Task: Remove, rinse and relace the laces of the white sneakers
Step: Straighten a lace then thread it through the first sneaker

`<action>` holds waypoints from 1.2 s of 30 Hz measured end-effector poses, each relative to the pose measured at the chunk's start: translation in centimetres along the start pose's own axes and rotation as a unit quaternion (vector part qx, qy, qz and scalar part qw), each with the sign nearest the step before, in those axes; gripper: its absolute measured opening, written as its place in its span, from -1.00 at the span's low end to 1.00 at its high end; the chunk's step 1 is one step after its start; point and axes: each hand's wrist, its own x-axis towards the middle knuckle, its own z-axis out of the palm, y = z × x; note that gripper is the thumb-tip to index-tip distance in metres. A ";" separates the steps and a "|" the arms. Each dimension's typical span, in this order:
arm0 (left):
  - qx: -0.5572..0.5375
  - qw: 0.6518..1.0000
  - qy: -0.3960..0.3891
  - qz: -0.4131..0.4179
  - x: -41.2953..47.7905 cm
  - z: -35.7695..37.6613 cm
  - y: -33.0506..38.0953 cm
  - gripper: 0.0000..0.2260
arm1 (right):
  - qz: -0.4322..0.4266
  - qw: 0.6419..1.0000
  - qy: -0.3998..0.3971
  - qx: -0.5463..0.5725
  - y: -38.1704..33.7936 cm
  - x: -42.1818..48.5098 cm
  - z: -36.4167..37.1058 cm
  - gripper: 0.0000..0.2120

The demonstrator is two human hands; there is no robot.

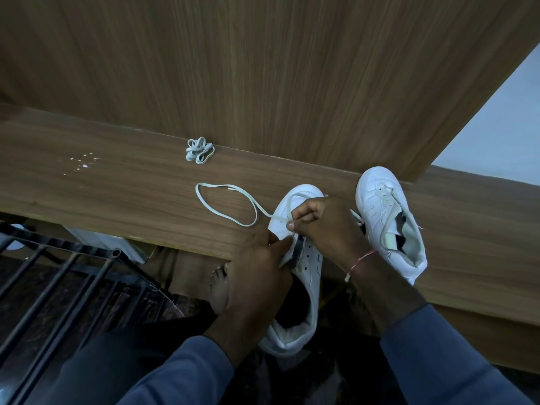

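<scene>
Left hand (pixel 257 276) grips the sneaker (pixel 309 258), toe on the shelf (pixel 117 182), heel past its front edge. Right hand (pixel 324 226) pinches the lace (pixel 256 213) above it, slack looped on the shelf to the left. Second sneaker (pixel 377 194) to the right at the back edge; bundled lace (pixel 200 150) also at the back edge.

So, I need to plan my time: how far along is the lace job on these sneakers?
Done: one lace bundle lies on the table, off any shoe. In hand: the right hand pinches the loose lace at the near sneaker, which the left hand holds; its lower eyelets are empty. Remaining: the far sneaker carries a loose lace. Unlacing or relacing, I cannot tell.
</scene>
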 end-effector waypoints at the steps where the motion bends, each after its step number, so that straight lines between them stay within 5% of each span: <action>1: 0.002 1.000 0.004 0.001 0.0 0.0 0.0 -0.59 | -0.007 1.000 0.000 -0.017 0.0 0.1 0.0 -0.91; 7: -0.020 0.999 0.001 -0.031 0.0 -0.1 0.2 -0.62 | -0.098 0.980 -0.019 -0.171 -0.4 0.1 0.4 -0.92; 11: -0.097 0.994 -0.016 -0.044 0.2 0.3 -0.3 -0.59 | -0.115 0.954 -0.070 -0.267 -0.3 0.3 0.1 -0.75; 16: -0.133 0.990 -0.014 -0.042 1.2 0.8 -0.9 -0.61 | -0.076 0.975 0.000 -0.209 0.4 -0.2 -1.5 -0.80; 27: -0.184 0.980 -0.068 -0.025 2.3 0.9 -1.4 -0.51 | -0.017 0.985 -0.013 -0.170 1.0 -0.7 0.3 -0.94; 36: -0.229 0.968 -0.099 -0.030 2.7 1.2 -1.8 -0.71 | -0.037 0.993 0.033 -0.111 1.6 -0.7 1.0 -0.84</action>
